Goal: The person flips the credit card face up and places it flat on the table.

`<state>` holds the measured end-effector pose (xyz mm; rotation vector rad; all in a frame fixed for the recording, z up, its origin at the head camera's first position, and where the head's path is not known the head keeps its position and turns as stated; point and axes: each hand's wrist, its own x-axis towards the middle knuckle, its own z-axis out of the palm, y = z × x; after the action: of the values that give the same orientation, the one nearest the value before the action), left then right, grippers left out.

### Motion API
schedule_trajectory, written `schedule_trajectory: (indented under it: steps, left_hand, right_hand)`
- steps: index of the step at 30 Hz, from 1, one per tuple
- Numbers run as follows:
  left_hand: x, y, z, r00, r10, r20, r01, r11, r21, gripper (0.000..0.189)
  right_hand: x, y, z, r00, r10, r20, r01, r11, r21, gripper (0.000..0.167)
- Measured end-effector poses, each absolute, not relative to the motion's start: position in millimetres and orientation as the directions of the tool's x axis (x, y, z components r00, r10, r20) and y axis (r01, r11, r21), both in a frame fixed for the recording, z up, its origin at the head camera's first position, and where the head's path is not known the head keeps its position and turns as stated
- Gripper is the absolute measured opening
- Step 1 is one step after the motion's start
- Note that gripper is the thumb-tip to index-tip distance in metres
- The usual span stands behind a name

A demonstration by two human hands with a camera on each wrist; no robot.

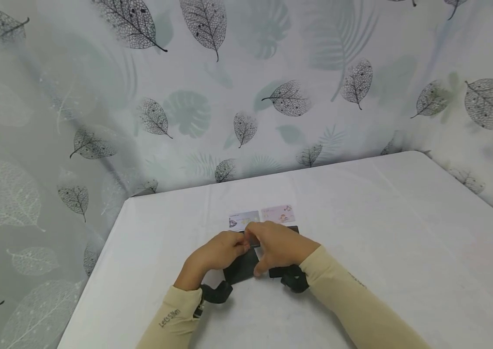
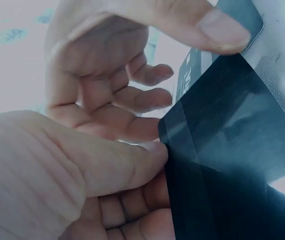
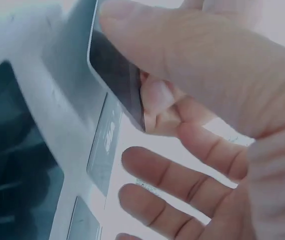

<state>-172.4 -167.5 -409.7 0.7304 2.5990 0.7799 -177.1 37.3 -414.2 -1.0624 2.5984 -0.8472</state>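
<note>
Between both hands is a thin, glossy black card-like piece [image 2: 232,140] with a narrow band along one edge. My left hand [image 1: 220,249] pinches the banded edge between thumb and fingers. My right hand [image 1: 279,245] holds a corner, its thumb lying across the dark face; the other fingers are spread below in the right wrist view. Little of the held piece [image 1: 253,240] shows in the head view. Under the hands, a flat dark piece [image 1: 242,268] lies on the table. Another dark flat object [image 1: 277,272] lies beneath the right hand, mostly covered by it.
Two printed cards lie side by side just beyond the hands: a bluish one [image 1: 243,220] and a pinkish one [image 1: 278,214]. A white cloth covers the table [image 1: 381,232]. Leaf-patterned curtains [image 1: 246,97] hang behind and beside it. Black wrist mounts [image 1: 217,293] hang close over the tabletop.
</note>
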Motion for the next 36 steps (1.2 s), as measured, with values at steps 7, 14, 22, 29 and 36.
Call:
schedule_trajectory:
  steps: [7, 14, 22, 29, 36]
  left_hand:
    - [-176.8, -173.2, -412.1, -0.793, 0.584, -0.173, 0.319, 0.639, 0.700, 0.022]
    - [-178.1, -177.9, -413.5, -0.792, 0.582, -0.185, 0.274, 0.609, 0.744, 0.024]
    - [-175.6, -177.3, -412.7, -0.812, 0.550, -0.197, 0.254, 0.636, 0.728, 0.022]
    - [-161.9, -169.7, -400.0, -0.840, 0.469, -0.271, 0.259, 0.787, 0.560, 0.029]
    - [-146.6, -160.2, -395.6, -0.879, 0.395, -0.267, 0.301, 0.894, 0.331, 0.058]
  right_hand:
    - [-170.0, 31.8, -410.3, -0.707, -0.706, 0.029, -0.623, 0.603, -0.498, 0.064]
    - [-165.4, 27.0, -410.6, -0.698, -0.716, 0.016, -0.678, 0.654, -0.335, 0.068]
    - [-161.9, 26.4, -408.2, -0.690, -0.722, 0.053, -0.715, 0.669, -0.202, 0.067]
    - [-163.7, 31.1, -408.4, -0.716, -0.694, 0.070, -0.689, 0.688, -0.229, 0.058]
    - [-165.2, 34.7, -407.8, -0.751, -0.660, 0.022, -0.639, 0.718, -0.277, 0.051]
